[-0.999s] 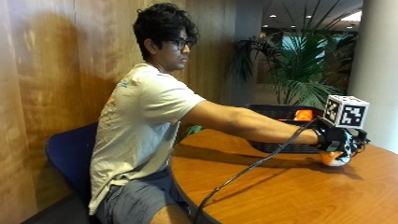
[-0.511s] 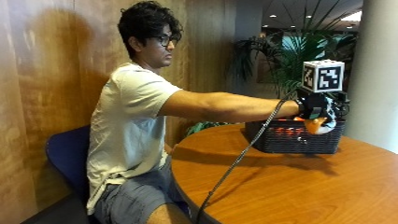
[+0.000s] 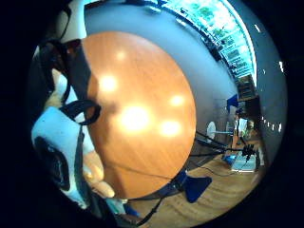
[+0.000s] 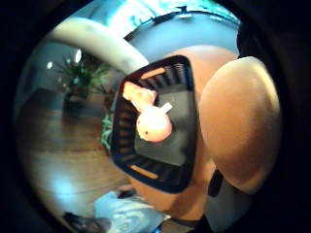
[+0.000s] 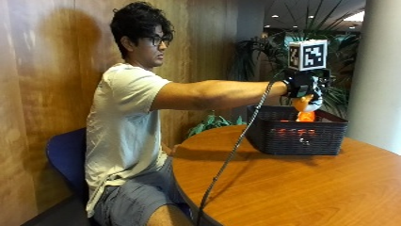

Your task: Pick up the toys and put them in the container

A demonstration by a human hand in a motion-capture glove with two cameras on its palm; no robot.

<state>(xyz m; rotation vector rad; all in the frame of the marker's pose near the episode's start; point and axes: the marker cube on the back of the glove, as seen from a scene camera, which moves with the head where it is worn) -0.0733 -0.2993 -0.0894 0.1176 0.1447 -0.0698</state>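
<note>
In the outside view my gloved right hand [image 5: 302, 85] is held out at arm's length above the black slatted basket [image 5: 294, 139] at the back of the round wooden table [image 5: 294, 188]. Its fingers are curled round an orange soft toy [image 5: 304, 104], which hangs from it over the basket's opening. The thumb side palm view looks down into the basket [image 4: 180, 68], where two orange toys [image 4: 153, 124] lie on its floor. The held toy [image 4: 240, 124] bulges large right beside the palm.
The person sits on a blue chair [image 5: 62, 155] at the table's near-left edge, before a wooden wall. A potted plant [image 5: 263, 52] stands behind the basket and a pale column [image 5: 379, 70] to the right. The little finger side palm view shows bare tabletop [image 3: 142, 109].
The hand has lifted the orange toy off the table beside the basket, carried it up and left, and now holds it over the basket's opening.
</note>
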